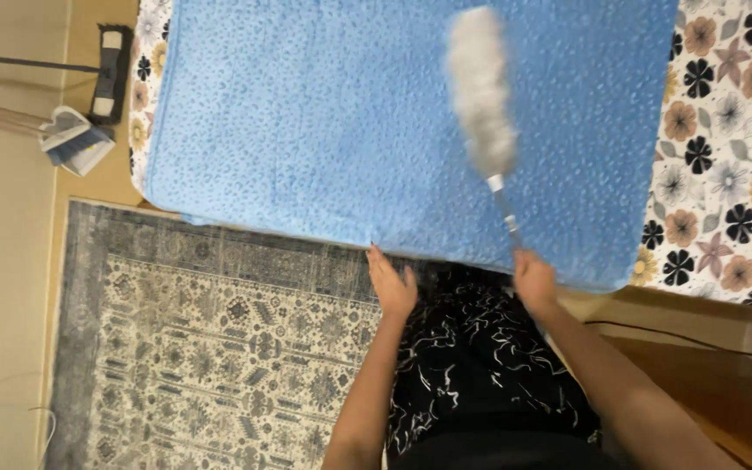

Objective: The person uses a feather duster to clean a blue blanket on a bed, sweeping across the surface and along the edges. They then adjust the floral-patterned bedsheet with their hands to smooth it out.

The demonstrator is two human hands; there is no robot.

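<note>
We note no containers in view. Our right hand is closed around the handle of a grey feather duster, whose fluffy head lies up and away from the hand on the blue blanket; the head is motion-blurred. Our left hand rests open, fingers at the blanket's near edge. The floral sheet is cut off at right. A patterned rug lies below; a broom and dustpan stand at far left
</note>
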